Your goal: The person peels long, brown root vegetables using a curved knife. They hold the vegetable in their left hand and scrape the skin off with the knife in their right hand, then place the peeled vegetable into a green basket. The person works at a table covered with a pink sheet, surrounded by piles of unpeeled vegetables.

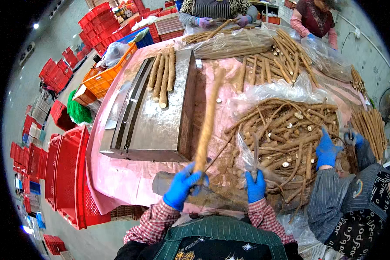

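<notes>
My left hand [181, 188], in a blue glove, grips the lower end of a long brown yam root [207, 130]. The root stands nearly upright and looks slightly blurred. My right hand [256, 188], gloved in blue too, holds a narrow bladed tool [255, 152] pointing away from me; its exact kind is unclear. Just beyond that hand lies a heap of thin roots and cut pieces [286, 139], some with white ends. Several trimmed yam roots [163, 78] rest side by side on a metal box-like stand [159, 130] at left.
A co-worker's gloved hand [327, 149] reaches over the heap at right; their other hand holds shears [349, 131]. Two people work across the pink-covered table [126, 175]. Bundled roots [370, 131], plastic bags [234, 44] and red crates [72, 182] surround the work area.
</notes>
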A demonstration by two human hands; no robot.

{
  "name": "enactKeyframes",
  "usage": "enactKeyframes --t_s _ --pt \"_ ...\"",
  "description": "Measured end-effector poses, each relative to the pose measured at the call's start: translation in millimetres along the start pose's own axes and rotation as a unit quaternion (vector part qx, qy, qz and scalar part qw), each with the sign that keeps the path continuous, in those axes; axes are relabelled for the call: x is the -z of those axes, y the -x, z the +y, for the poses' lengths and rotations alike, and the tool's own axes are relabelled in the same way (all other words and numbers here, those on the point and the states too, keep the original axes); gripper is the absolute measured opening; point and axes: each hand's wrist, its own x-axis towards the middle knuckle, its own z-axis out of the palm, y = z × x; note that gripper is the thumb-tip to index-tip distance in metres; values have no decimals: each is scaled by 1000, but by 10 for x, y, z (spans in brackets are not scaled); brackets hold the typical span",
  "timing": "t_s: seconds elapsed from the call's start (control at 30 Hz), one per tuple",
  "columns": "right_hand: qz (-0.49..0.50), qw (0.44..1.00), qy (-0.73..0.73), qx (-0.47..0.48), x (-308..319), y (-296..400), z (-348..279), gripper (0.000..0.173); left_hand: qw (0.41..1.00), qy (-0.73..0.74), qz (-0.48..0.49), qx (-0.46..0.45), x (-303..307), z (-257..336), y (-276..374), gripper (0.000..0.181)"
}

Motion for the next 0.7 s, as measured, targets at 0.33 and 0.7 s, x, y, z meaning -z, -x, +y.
enactKeyframes --t_s 0.33,0.7 --pt "-43 996 -54 -55 93 133 372 23 985 116 -34 124 46 -490 -227 33" --pt "-35 994 -98 -42 70 146 401 24 965 215 148 1 287 -874 -878 41"
